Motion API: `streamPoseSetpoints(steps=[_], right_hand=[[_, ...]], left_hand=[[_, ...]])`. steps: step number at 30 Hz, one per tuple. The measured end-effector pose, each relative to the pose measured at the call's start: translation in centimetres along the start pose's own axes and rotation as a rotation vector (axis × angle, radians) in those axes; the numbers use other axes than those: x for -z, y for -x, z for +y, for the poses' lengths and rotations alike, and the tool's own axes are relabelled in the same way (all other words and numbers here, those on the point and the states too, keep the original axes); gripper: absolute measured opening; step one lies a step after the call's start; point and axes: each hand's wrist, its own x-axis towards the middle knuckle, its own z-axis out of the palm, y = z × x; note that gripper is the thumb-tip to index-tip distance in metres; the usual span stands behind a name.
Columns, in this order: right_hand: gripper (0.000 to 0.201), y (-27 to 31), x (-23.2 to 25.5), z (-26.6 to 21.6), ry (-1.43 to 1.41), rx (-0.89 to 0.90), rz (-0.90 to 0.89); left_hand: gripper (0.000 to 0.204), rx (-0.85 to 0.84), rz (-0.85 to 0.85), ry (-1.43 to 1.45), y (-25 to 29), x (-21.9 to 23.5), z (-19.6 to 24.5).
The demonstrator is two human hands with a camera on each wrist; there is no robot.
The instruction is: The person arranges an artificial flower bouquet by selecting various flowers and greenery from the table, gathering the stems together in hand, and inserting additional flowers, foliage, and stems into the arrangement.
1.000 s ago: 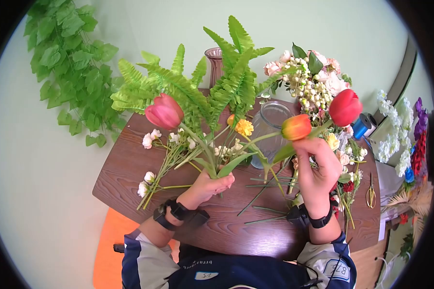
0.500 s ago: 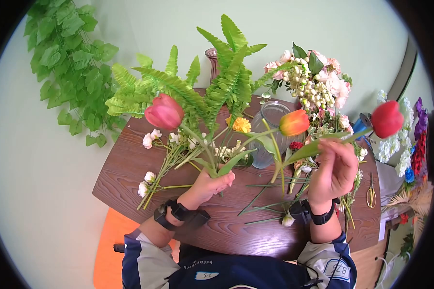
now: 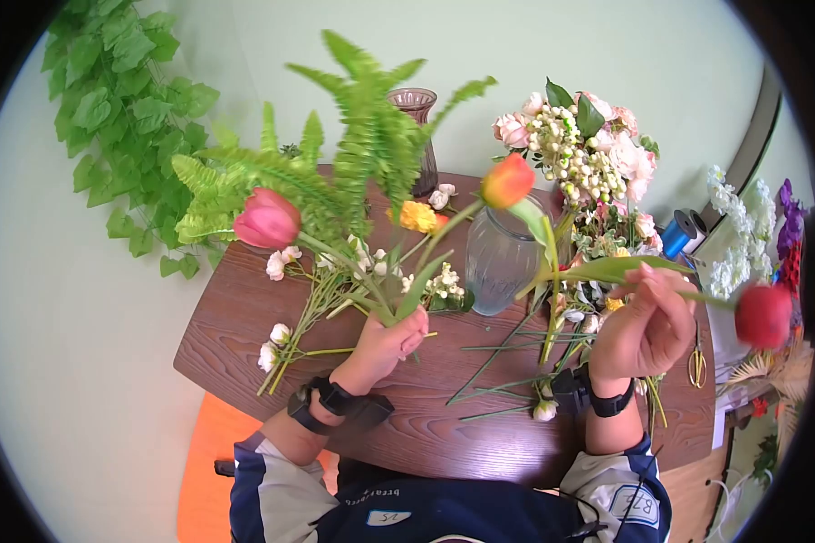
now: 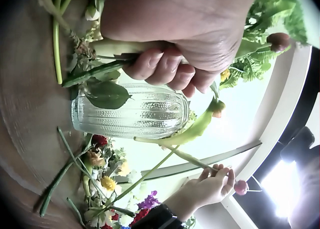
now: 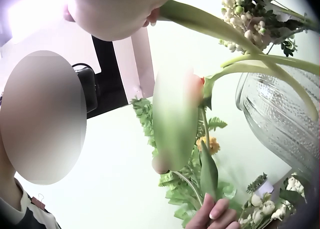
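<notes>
My left hand (image 3: 387,347) grips a bundle of stems with green fern (image 3: 371,136), a pink tulip (image 3: 267,218), an orange tulip (image 3: 508,181) and a yellow flower (image 3: 417,216). In the left wrist view its fingers (image 4: 170,69) curl round the stems. My right hand (image 3: 645,328) pinches the stem of a red tulip (image 3: 762,316), whose bloom points right and slightly down. That tulip's leaf (image 3: 620,269) reaches left toward the glass vase (image 3: 503,262), which stands between the hands, behind them.
White flowers (image 3: 282,334) lie on the table's left (image 3: 235,362). Cut green stems (image 3: 493,362) lie in the middle. A purple-tinted vase (image 3: 416,113) stands at the back, pink and white flowers (image 3: 625,154) at back right. Gold-handled scissors (image 3: 697,369) and blue spool (image 3: 675,237) are at right.
The red tulip has swung right and down with my right hand, which moved right. The bundle in my left hand has tilted left, while its orange tulip has risen.
</notes>
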Motion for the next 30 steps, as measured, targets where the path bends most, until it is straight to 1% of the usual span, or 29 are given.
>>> streamPoseSetpoints(steps=[1, 3, 5, 7, 8, 9, 11, 12, 13, 15, 16, 17, 19, 20, 22, 23, 25, 26, 28, 29, 30], right_hand=[[0.010, -0.3, 0.3, 0.1, 0.001, 0.000, -0.001], [0.008, -0.9, 1.1, 0.3, 0.121, 0.138, 0.057], [0.007, -1.5, 1.8, 0.3, 0.153, 0.157, 0.065], [0.009, -2.1, 2.3, 0.3, 0.195, 0.165, 0.234], [0.011, -2.4, 3.0, 0.6, 0.200, 0.200, 0.277], [0.011, -2.9, 3.6, 0.7, 0.199, 0.199, 0.277], [0.014, -3.8, 4.9, 1.0, 0.457, 0.292, 0.468], [0.018, -3.7, 6.3, 1.3, 0.416, 0.230, 0.571], [0.018, -3.9, 7.0, 1.4, 0.417, 0.230, 0.571], [0.021, -4.6, 8.0, 1.2, 0.327, 0.302, 0.716], [0.021, -5.2, 7.3, 0.4, 0.274, 0.323, 0.776], [0.021, -5.7, 7.1, 0.1, 0.274, 0.323, 0.775], [0.020, -6.4, 6.9, -0.2, 0.168, 0.513, 0.835], [0.020, -6.1, 7.1, -0.2, 0.167, 0.513, 0.835], [0.018, -5.4, 7.5, -0.5, 0.156, 0.313, 0.702], [0.018, -5.3, 7.1, -0.7, 0.157, 0.313, 0.703], [0.013, -4.9, 5.7, -1.3, -0.205, 0.190, 0.502], [0.013, -4.6, 5.2, -1.5, -0.206, 0.191, 0.503], [0.012, -4.0, 4.3, -1.7, -0.289, 0.047, 0.367], [0.012, -3.9, 3.9, -1.7, -0.292, 0.049, 0.367], [0.013, -3.8, 3.5, -1.8, -0.409, 0.012, 0.239]], left_hand=[[0.021, -0.009, 0.007, 0.041, 0.0, 0.0, 0.2], [0.020, -0.014, 0.007, 0.046, -0.2, 0.2, 0.1], [0.020, -0.019, 0.011, 0.052, -0.2, 0.2, 0.1], [0.020, 0.004, 0.024, 0.039, -0.2, 0.0, 0.3], [0.020, 0.004, 0.025, 0.039, -0.2, 0.0, 0.2], [0.020, 0.021, 0.041, 0.011, -0.2, -0.1, 0.2], [0.020, 0.038, 0.058, -0.015, -0.3, -0.2, 0.2], [0.020, 0.047, 0.058, -0.029, -0.3, -0.2, 0.1], [0.021, 0.056, 0.059, -0.043, -0.3, -0.3, 0.1], [0.021, 0.058, 0.055, -0.082, -0.4, -0.2, -0.2], [0.021, 0.059, 0.052, -0.120, -0.4, -0.1, -0.3], [0.021, 0.059, 0.052, -0.120, -0.4, -0.1, -0.3], [0.020, 0.098, 0.066, -0.154, -0.5, -0.1, -0.2], [0.020, 0.097, 0.067, -0.154, -0.5, -0.1, -0.2], [0.019, 0.102, 0.082, -0.155, -0.5, -0.1, -0.3], [0.019, 0.102, 0.081, -0.156, -0.5, -0.2, -0.3], [0.019, 0.112, 0.111, -0.138, -0.5, -0.3, -0.2], [0.019, 0.110, 0.110, -0.138, -0.5, -0.5, -0.1], [0.018, 0.113, 0.135, -0.155, -0.5, -0.7, 0.1], [0.018, 0.110, 0.136, -0.155, -0.5, -0.6, 0.1], [0.019, 0.111, 0.105, -0.175, -0.4, -0.5, 0.2]])
